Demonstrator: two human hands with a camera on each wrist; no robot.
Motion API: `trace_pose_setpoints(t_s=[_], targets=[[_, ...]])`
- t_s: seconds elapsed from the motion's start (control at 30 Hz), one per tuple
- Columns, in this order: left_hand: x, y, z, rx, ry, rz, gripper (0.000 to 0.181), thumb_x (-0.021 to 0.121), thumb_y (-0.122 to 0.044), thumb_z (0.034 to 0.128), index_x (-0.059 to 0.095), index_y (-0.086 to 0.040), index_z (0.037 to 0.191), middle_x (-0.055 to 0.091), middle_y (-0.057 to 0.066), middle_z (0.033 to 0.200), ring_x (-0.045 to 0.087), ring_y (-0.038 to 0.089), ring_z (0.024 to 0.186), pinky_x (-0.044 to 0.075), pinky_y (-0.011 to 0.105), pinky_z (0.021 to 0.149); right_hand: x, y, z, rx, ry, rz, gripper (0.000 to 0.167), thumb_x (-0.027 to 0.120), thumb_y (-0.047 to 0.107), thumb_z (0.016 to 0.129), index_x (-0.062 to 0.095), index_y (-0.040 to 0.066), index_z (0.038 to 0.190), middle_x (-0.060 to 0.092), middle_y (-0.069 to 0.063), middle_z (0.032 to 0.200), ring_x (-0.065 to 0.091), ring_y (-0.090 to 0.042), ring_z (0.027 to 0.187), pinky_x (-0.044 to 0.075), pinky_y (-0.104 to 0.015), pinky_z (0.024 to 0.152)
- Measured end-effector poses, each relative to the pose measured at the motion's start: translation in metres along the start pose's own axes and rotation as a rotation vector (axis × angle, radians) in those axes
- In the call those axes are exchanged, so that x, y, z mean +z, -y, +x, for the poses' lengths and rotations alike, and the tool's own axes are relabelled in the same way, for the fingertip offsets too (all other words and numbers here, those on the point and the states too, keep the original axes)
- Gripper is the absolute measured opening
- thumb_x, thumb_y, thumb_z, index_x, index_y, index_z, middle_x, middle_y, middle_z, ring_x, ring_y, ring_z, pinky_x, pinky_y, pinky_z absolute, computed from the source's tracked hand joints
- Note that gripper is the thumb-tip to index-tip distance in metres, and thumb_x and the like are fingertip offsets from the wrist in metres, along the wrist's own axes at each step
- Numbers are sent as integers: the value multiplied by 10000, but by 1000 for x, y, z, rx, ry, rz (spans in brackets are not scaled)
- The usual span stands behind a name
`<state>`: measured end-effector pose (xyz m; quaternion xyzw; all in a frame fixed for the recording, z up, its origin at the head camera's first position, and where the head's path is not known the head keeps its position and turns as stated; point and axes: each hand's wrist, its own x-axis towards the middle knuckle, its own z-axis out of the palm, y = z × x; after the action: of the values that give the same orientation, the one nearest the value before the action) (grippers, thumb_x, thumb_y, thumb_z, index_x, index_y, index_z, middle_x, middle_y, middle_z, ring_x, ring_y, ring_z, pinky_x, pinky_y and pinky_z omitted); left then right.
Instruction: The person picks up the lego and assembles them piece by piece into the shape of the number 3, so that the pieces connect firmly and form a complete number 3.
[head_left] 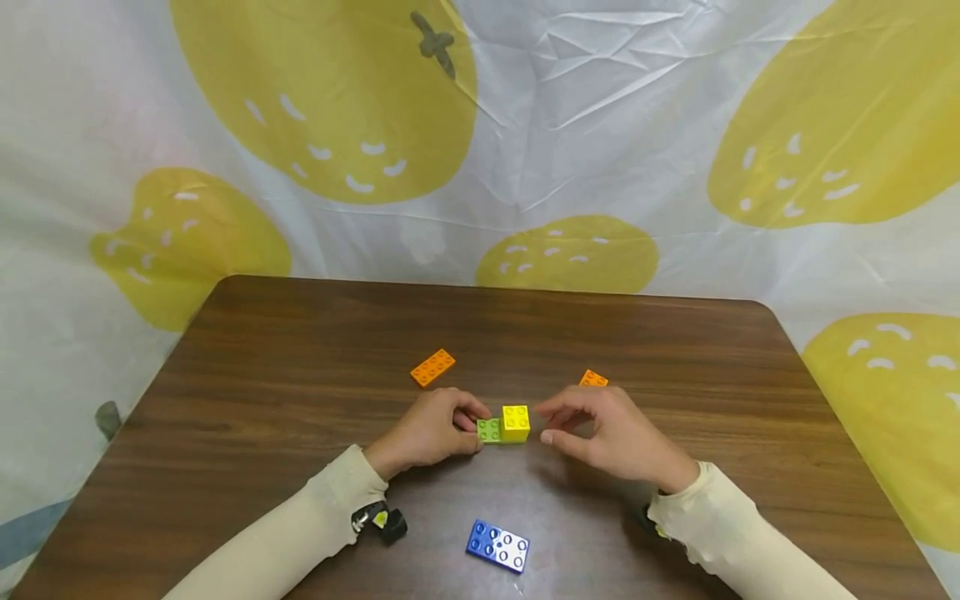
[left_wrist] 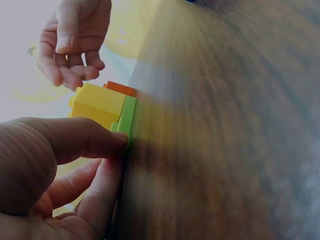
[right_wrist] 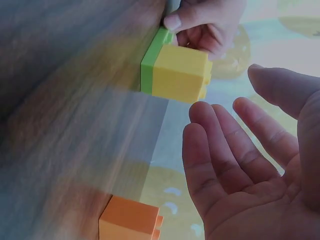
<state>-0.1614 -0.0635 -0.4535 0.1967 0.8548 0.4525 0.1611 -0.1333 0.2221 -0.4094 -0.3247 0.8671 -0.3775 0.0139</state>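
A yellow toy brick [head_left: 515, 423] stands on the right half of a thin green brick [head_left: 488, 430] on the table; the green one's studs show on the left half. My left hand [head_left: 430, 427] pinches the green brick's left end between thumb and fingers, as the left wrist view also shows. To the right of the yellow brick, my right hand [head_left: 611, 433] hovers with its fingers spread and relaxed, apart from the brick. In the right wrist view nothing lies between thumb and fingers of that right hand [right_wrist: 250, 160].
A thin orange brick [head_left: 432, 367] lies at the back left. Another orange brick [head_left: 593, 378], taller, sits behind my right hand and is partly hidden by it. Nearer the front edge is a blue brick [head_left: 498, 546]. A lemon-printed curtain [head_left: 517, 150] hangs behind the wooden table [head_left: 322, 333].
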Motion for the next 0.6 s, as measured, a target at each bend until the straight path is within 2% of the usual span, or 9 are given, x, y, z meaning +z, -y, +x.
trace_pose_setpoints(t_s=[0.6], targets=[[-2,4,-2,-5,-7,-14,328,854,-63,788,786,-87,1108,724,19,971,667,94,826,573,224,720,21,18,-9,-74,22,59,259,835,191,928,771,150,1175,795,14,1016,726,-26,877,632,-324,804]])
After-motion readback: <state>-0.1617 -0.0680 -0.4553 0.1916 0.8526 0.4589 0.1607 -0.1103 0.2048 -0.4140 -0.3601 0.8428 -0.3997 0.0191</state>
